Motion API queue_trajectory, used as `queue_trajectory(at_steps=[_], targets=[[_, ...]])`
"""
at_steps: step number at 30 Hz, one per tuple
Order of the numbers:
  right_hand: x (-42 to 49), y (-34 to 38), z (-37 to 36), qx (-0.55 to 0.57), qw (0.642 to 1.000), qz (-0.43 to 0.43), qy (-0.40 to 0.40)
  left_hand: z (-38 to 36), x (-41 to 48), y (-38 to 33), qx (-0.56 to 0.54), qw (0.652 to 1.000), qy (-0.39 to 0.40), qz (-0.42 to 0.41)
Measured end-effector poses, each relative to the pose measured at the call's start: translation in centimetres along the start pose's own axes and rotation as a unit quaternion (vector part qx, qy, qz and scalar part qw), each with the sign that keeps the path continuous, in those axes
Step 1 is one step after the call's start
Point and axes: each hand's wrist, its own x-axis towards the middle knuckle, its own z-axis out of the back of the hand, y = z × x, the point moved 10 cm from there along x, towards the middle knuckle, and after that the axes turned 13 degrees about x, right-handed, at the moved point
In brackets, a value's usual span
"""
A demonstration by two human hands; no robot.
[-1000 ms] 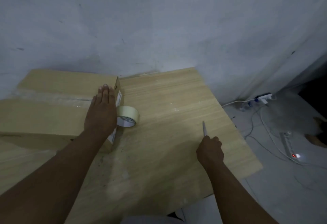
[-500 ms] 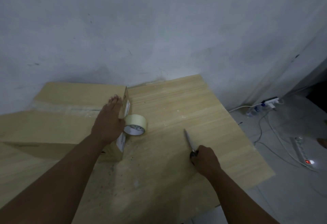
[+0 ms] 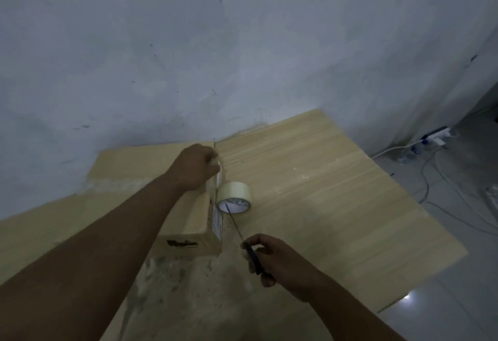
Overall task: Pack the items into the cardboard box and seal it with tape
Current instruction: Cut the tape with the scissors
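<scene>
Now our left hand (image 3: 195,166) curls its fingers over the cardboard box (image 3: 129,168) at its top right edge. Our right hand (image 3: 277,259) grips a black-handled knife (image 3: 235,223), blade pointing at the tape roll (image 3: 237,192) just beside the box on the wooden table (image 3: 323,192).

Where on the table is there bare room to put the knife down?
Bare wood lies right of the tape roll, out to the table edge and back to the wall. Crowded: the strip between box, roll and knife.
</scene>
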Motion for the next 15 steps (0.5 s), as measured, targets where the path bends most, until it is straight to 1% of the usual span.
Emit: queue_trajectory(at_steps=[2, 4, 6, 8, 12, 15], targets=[[0.2, -0.6, -0.7, 0.020, 1.000, -0.003, -0.002, -0.4, 1.4, -3.0, 0.033, 0.997, 0.057, -0.050], [0.5, -0.9, -1.5, 0.039, 0.999, -0.006, 0.007, -2.2, 1.8, -6.1, 0.082, 0.982, 0.132, -0.109], [0.6, -0.8, -2.0, 0.046, 0.999, -0.004, 0.024, -5.0, 1.6, -8.2, 0.146, 0.955, 0.211, -0.149], [1.0, -0.9, -2.3, 0.044, 0.999, 0.001, 0.025, -7.4, 1.4, -8.8, 0.220, 0.925, 0.262, -0.167], [1.9, -1.1, -2.6, 0.048, 0.998, 0.019, 0.020, -9.3, 1.7, -8.0, 0.310, 0.883, 0.302, -0.181], [2.2, -1.2, -3.2, 0.048, 0.998, 0.027, 0.029, -8.9, 2.1, -8.2, 0.330, 0.875, 0.282, -0.214]])
